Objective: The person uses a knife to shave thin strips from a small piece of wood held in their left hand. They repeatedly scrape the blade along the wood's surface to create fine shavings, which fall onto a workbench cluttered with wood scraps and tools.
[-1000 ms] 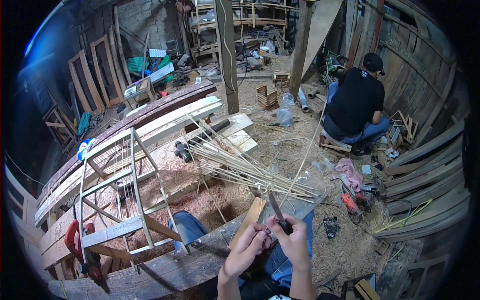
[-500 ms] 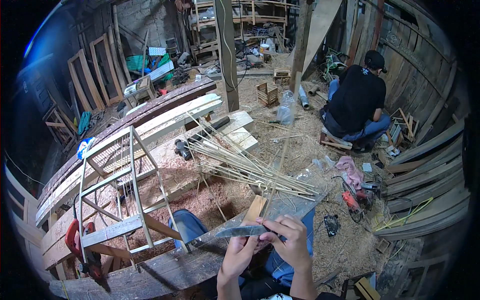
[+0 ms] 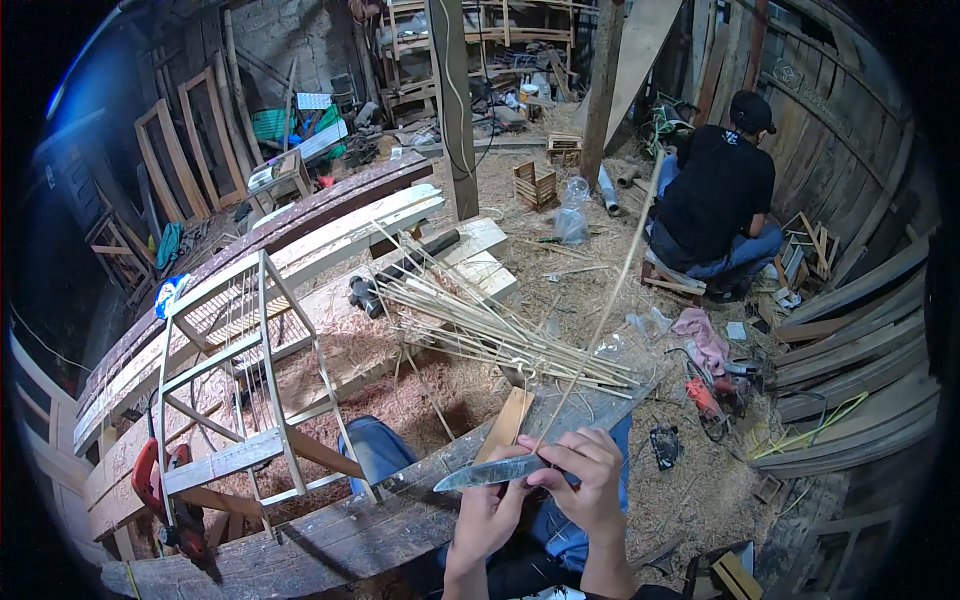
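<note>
Right hand (image 3: 583,478) grips knife (image 3: 488,473); left hand (image 3: 491,518) just below knife, hold unclear. 1 thin stick (image 3: 626,268) extends from knife. Beyond knife: stick bundle (image 3: 500,338), ends on surface (image 3: 400,520). Left of knife: wooden frame (image 3: 225,463).

A woodworking workshop: shavings (image 3: 710,510) strew the floor (image 3: 625,275), long planks (image 3: 850,405) lie stacked at right, wooden frames (image 3: 183,162) lean far left, and a red power tool (image 3: 147,480) sits near left.

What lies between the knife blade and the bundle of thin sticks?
In the head view, a flat light-brown wooden piece lies between the knife blade and the stick bundle; a long thin strip also crosses that stretch.
</note>
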Action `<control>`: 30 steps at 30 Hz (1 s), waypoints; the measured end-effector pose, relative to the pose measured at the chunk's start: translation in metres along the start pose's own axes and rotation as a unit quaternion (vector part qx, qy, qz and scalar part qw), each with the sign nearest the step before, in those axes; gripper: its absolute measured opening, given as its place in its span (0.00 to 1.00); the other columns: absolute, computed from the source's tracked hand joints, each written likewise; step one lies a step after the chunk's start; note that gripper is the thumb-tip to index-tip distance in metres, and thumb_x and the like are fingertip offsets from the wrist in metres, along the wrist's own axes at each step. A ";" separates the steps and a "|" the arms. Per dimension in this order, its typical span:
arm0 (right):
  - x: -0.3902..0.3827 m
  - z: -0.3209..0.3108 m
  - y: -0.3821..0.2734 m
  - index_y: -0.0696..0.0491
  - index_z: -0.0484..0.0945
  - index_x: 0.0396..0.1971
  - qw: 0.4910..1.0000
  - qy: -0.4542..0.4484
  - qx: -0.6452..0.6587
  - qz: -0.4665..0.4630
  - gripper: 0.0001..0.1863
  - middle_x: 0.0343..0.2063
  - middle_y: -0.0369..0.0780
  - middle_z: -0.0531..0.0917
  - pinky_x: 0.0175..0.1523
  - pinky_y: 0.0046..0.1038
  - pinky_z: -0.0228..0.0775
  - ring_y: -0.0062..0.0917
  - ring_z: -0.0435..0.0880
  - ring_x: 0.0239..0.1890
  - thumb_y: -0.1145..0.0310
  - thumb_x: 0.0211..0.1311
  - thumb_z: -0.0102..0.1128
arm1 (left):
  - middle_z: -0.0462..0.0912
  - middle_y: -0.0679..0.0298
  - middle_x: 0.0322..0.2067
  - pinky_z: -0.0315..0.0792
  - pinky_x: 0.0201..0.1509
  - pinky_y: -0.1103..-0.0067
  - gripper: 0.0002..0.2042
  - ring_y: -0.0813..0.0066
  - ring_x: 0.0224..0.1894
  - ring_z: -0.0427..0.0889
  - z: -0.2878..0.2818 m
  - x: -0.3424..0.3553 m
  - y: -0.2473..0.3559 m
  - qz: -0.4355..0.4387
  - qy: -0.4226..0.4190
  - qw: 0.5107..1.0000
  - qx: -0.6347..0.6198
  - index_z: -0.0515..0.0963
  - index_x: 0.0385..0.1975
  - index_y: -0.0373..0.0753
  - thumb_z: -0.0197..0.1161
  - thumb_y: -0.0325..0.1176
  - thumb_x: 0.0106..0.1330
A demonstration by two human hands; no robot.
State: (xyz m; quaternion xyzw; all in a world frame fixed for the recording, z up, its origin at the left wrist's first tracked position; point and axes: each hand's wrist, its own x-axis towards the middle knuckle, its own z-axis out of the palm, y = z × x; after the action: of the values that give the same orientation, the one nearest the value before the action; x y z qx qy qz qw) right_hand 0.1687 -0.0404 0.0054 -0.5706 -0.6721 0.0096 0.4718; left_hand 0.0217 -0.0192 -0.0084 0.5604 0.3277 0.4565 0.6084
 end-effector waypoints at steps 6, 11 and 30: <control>0.000 -0.005 0.005 0.43 0.89 0.37 0.999 0.029 -0.015 -0.001 0.21 0.18 0.29 0.72 0.33 0.29 0.58 0.24 0.69 0.23 0.46 0.47 0.67 | 0.80 0.62 0.34 0.72 0.43 0.80 0.06 0.78 0.38 0.78 -0.002 -0.003 0.004 0.025 -0.019 0.999 0.040 0.75 0.44 0.30 0.55 0.23 0.71; -0.002 -0.003 0.011 0.43 0.89 0.38 0.997 0.040 -0.057 -0.014 0.20 0.18 0.28 0.72 0.34 0.30 0.58 0.26 0.70 0.24 0.47 0.49 0.68 | 0.80 0.61 0.33 0.72 0.42 0.81 0.06 0.80 0.37 0.78 -0.003 -0.001 0.003 -0.002 -0.012 1.000 0.022 0.76 0.43 0.29 0.56 0.24 0.71; -0.001 0.014 0.007 0.54 0.84 0.43 0.995 -0.015 0.081 0.050 0.27 0.23 0.38 0.80 0.33 0.32 0.68 0.33 0.77 0.24 0.45 0.56 0.66 | 0.74 0.71 0.33 0.62 0.30 0.90 0.10 0.91 0.30 0.67 -0.013 -0.001 0.001 -0.170 -0.012 0.969 -0.180 0.68 0.53 0.37 0.51 0.32 0.76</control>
State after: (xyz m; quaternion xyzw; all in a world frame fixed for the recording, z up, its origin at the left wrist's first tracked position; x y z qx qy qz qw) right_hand 0.1646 -0.0311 -0.0066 -0.5630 -0.6470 0.0961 0.5051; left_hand 0.0094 -0.0149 -0.0099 0.3832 0.3231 0.3908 0.7720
